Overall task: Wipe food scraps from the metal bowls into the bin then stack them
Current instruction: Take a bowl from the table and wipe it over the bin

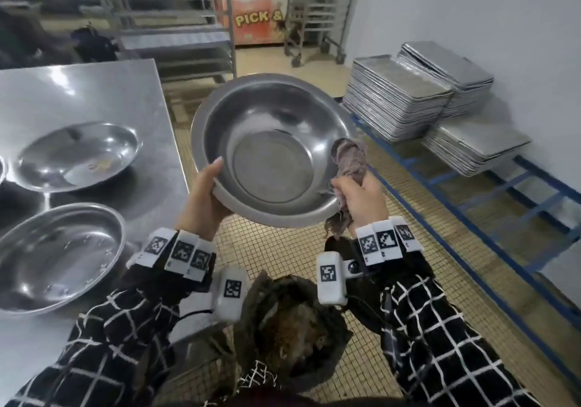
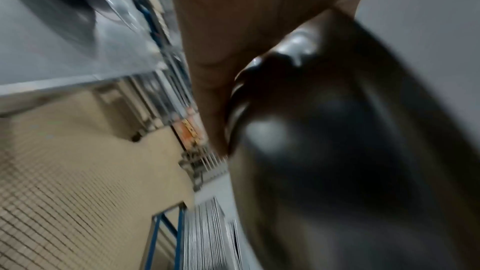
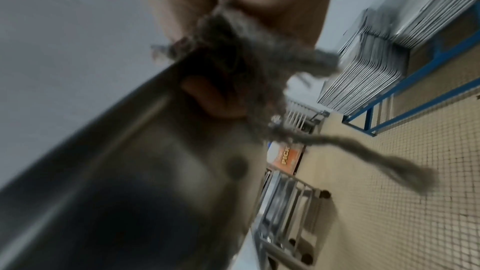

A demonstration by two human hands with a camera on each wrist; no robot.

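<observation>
My left hand point(image 1: 206, 192) grips the rim of a large metal bowl point(image 1: 270, 152), thumb inside, holding it tilted toward me above the floor. Its inside looks clean. My right hand point(image 1: 361, 200) clutches a grey-pink rag point(image 1: 350, 161) against the bowl's right rim. The bin point(image 1: 292, 325), lined with a dark bag and holding brown scraps, stands below between my arms. Two more metal bowls sit on the steel table: one point(image 1: 78, 155) with yellowish scraps, another point(image 1: 59, 249) nearer with small specks. The left wrist view shows the bowl's underside point(image 2: 337, 151); the right wrist view shows the rag point(image 3: 233, 65) hanging.
The steel table point(image 1: 78, 92) fills the left. Stacks of metal trays point(image 1: 399, 101) rest on a blue frame point(image 1: 471, 218) along the right wall. Wheeled racks point(image 1: 176, 23) and a chest freezer point(image 1: 257, 13) stand at the back. Tiled floor point(image 1: 276, 249) lies under the bowl.
</observation>
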